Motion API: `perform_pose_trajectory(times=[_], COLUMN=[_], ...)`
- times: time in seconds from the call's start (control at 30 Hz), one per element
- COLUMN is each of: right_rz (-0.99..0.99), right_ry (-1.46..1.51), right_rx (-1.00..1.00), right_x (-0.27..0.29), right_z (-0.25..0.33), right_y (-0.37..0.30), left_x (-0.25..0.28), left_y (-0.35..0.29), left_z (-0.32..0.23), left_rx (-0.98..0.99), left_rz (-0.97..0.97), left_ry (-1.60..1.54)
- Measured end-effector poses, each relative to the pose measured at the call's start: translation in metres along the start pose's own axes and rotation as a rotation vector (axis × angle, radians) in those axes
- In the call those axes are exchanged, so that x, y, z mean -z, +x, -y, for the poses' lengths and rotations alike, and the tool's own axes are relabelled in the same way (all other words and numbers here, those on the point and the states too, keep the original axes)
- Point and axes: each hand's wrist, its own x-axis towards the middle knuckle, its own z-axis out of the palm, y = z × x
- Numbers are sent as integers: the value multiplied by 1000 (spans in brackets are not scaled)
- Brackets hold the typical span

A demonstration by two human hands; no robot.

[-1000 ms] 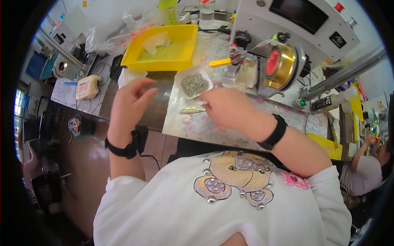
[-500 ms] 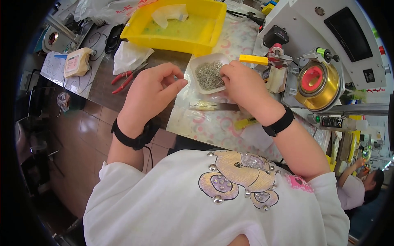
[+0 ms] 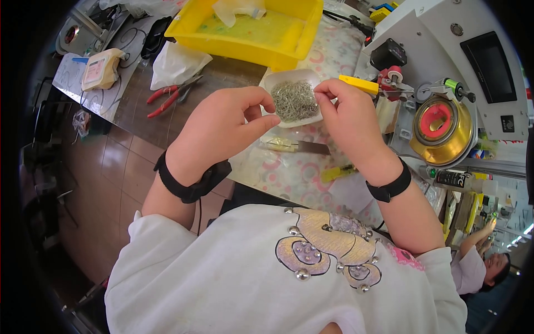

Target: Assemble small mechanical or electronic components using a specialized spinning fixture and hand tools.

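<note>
A white square dish (image 3: pixel 271 82) stands on the patterned cloth, filled with a tangle of thin silvery wire-like pieces (image 3: pixel 296 101). My left hand (image 3: pixel 222 119) is at its left side, fingers half curled, with a gap between thumb and forefinger and nothing seen in them. At the dish's right rim, my right hand (image 3: pixel 347 114) has thumb and forefinger pinched together. Whatever they hold, if anything, is too small to make out. Just below the dish lies a tool with a flat metal blade (image 3: pixel 313 147) and a pale yellowish handle (image 3: pixel 280 143).
A yellow bin (image 3: pixel 239 47) sits behind the dish. Red-handled pliers (image 3: pixel 167 97) and a white bag (image 3: pixel 177 65) lie left. A machine with a gold spool (image 3: pixel 439 131) and a yellow bar (image 3: pixel 359 84) stands right. Another person (image 3: pixel 478 264) sits far right.
My right hand has come out of the wire pieces to the dish's right rim. My left hand has moved right, closer to the dish. The view has shifted slightly.
</note>
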Motion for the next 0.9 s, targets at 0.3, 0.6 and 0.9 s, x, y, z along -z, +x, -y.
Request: perform_pose_trajectory(times=[0.3,0.6,0.9], right_rz=[58,40,-4], right_ry=[353,427,738], right_rx=[-163,-83,-155], right_x=[10,36,73], right_z=[17,24,17], right_y=[-1,-19,-42], left_x=[-13,-28,-39], left_y=[11,10,15], left_z=[-22,-60,-105], left_rx=[-440,-636,-685], left_rz=[-439,-419,-396], left_ry=[303,346,361])
